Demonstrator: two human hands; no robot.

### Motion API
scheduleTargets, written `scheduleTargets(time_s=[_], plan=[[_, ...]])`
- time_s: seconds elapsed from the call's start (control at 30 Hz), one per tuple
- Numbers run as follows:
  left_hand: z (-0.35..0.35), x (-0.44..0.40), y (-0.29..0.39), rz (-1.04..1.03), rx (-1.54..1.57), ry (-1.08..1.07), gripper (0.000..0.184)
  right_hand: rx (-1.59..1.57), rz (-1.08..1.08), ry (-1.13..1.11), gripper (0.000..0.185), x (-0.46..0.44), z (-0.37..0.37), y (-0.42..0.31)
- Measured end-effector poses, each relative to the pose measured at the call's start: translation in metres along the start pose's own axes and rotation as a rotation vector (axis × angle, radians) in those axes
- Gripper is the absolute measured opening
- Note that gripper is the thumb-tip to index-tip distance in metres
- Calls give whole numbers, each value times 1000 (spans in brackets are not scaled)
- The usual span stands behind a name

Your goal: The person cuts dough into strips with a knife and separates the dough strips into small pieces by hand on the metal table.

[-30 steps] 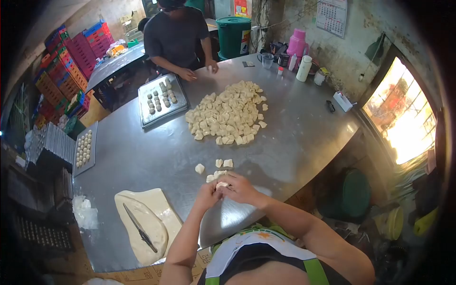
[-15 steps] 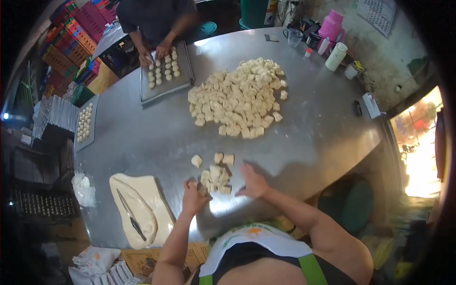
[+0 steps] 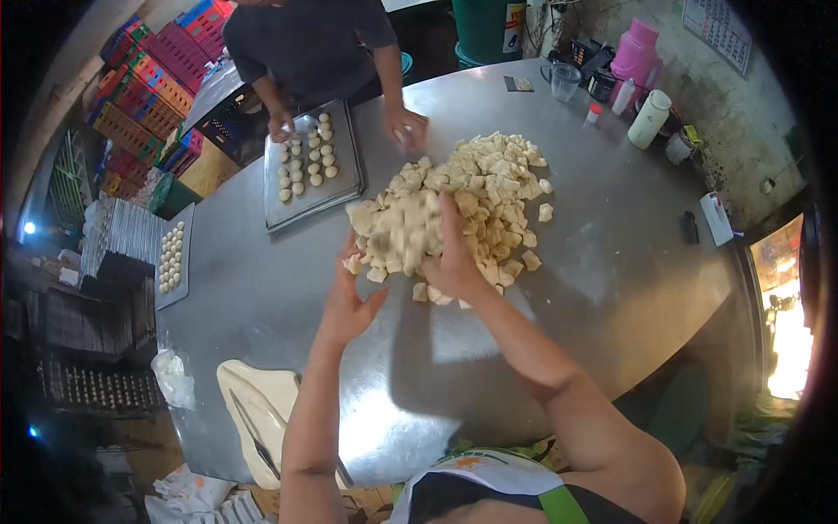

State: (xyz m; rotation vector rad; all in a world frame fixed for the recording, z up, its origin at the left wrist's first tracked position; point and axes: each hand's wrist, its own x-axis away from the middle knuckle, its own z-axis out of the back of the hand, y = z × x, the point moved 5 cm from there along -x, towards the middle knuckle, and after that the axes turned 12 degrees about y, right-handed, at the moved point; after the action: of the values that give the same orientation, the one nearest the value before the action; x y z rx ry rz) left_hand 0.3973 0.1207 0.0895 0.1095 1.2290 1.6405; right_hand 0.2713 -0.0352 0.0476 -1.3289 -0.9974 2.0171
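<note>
A large heap of cut dough pieces (image 3: 502,179) lies on the metal table. At its near left edge, a blurred cluster of dough pieces (image 3: 403,234) is between my two hands. My left hand (image 3: 351,293) is on the cluster's left side, its thumb apart and its fingertips by a dough piece. On the right side, my right hand (image 3: 452,262) presses against the cluster with its fingers stretched upward. A flat sheet of dough (image 3: 278,389) with a knife (image 3: 253,437) on it lies at the table's near left.
Across the table (image 3: 559,349) a co-worker (image 3: 314,52) has one hand at a tray (image 3: 292,214) of dough balls and the other near the heap. Another tray (image 3: 177,284) sits at the left edge. A pink jug (image 3: 635,52) and white bottle (image 3: 650,120) stand back right.
Both my hands have moved forward to the heap, and the small group of pieces that lay near me is gone from its place. The co-worker's one hand has moved right, off the tray.
</note>
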Motion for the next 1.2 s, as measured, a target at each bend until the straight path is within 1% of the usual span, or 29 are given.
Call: scheduleTargets(time_s=[0.1,0.13,0.17,0.2,0.23,0.27,0.3,0.33,0.37,0.47,0.5,0.53,0.6,0.63,0.73,0.77,0.83,0.87,0.9,0.93,1.0,1.03,1.13,1.17,1.2], plan=[[-11,19,33,-55,-88,78,58,166,214,200,63,-18,28,-31],[-13,29,44,-73,-81,71,58,223,175,-41,53,-4,20,-24],[-15,45,50,7,-86,46,51,281,133,-286,44,20,15,-27],[-15,64,54,92,-89,26,43,250,83,-574,36,55,12,-33],[-19,80,59,121,-105,-28,32,217,34,-867,28,90,14,-53],[-21,97,63,154,-123,-81,21,244,-246,-1072,21,123,16,-67],[-20,117,67,152,-116,-71,21,59,-451,-1067,25,168,18,-65],[-28,143,64,234,-120,-266,18,-129,-656,-1050,28,207,18,-62],[-33,164,61,313,-124,-459,18,-119,-649,-1057,28,224,16,-70],[-10,201,64,300,-197,-478,19,-298,-220,-991,19,255,-2,-122],[2,220,63,308,-235,-492,20,-301,-222,-1014,19,270,-10,-131],[15,236,57,337,-234,-474,20,-303,-246,-972,22,279,-19,-135],[45,251,50,246,-173,-512,22,-313,-300,-912,31,302,-44,-149],[69,267,46,294,-171,-498,22,-326,-316,-956,31,328,-61,-158],[131,289,46,357,42,-418,23,-266,-295,-793,29,361,-103,-170],[153,299,46,365,46,-405,23,-263,-292,-809,29,368,-119,-182],[213,324,40,546,191,-203,22,-10,46,-807,26,375,-153,-234],[241,336,37,630,262,-104,22,-39,3,-829,27,385,-178,-243],[267,346,36,639,254,-9,19,-65,-37,-850,29,394,-202,-251],[293,357,32,642,248,89,17,-60,-31,-850,29,399,-222,-267],[324,396,-2,792,340,216,11,86,-110,-768,37,407,-251,-288],[334,409,-8,795,340,219,11,86,-110,-773,37,414,-262,-297],[365,436,-9,688,126,353,11,288,-10,-786,43,425,-286,-311],[366,444,-4,686,119,354,11,282,-9,-785,43,422,-290,-309],[363,453,0,705,120,329,13,297,-173,-858,42,420,-294,-296]])
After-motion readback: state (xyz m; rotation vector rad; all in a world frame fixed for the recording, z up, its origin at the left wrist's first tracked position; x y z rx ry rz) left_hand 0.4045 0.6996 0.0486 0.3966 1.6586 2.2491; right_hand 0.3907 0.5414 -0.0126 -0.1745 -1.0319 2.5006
